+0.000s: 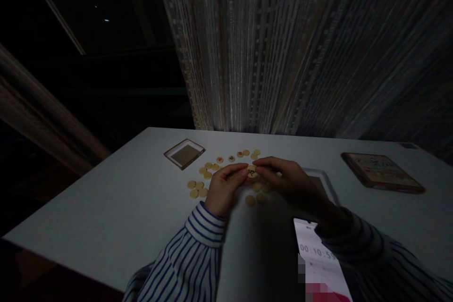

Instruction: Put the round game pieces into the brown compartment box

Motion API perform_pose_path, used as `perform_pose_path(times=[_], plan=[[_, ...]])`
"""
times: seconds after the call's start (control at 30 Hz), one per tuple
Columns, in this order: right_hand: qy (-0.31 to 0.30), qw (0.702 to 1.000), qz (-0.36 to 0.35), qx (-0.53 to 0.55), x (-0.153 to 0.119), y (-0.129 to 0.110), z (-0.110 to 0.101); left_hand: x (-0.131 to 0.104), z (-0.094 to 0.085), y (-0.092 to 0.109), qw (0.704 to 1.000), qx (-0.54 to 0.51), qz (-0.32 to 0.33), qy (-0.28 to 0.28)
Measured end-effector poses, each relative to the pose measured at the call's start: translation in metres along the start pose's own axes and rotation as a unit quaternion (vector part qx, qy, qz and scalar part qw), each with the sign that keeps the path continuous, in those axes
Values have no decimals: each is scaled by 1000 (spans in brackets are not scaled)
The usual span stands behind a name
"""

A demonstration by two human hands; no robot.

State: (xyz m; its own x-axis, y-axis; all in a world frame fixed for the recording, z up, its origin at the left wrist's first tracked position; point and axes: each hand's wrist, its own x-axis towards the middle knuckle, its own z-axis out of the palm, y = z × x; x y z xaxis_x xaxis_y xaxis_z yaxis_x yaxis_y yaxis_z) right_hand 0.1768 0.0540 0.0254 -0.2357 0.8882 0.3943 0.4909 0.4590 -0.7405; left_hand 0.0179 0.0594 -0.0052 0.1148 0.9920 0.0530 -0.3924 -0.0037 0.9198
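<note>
Between my two hands I hold up a round, pale Chinese chess piece [252,171] with a dark character on its face. My left hand [226,183] pinches its left edge between thumb and fingers. On the other edge, my right hand [285,175] grips it with thumb and fingertips. Several more chess pieces [200,185] lie scattered on the white table around my hands. Most show blank faces, while a few at the back, such as the red-marked piece [220,160], show characters. Some pieces [250,200] lie just below my hands, partly in shadow.
A shallow open box [184,140] stands at the back left of the table [106,198]. To the right lies a box with a printed picture [384,172]. A pale-rimmed tray [331,184] sits behind my right forearm, and a lit phone [314,245] showing a timer lies below it. Curtains [247,47] hang behind.
</note>
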Motion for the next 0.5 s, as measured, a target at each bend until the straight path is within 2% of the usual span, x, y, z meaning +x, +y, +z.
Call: perform_pose_path(times=[0.23,0.5], plan=[[4,1000,-3,-6,-11,-8,-10,-7,11,4,996,-70,-45,7],[67,995,-27,-73,-31,-4,-35,-11,20,14,985,-136,-67,83]])
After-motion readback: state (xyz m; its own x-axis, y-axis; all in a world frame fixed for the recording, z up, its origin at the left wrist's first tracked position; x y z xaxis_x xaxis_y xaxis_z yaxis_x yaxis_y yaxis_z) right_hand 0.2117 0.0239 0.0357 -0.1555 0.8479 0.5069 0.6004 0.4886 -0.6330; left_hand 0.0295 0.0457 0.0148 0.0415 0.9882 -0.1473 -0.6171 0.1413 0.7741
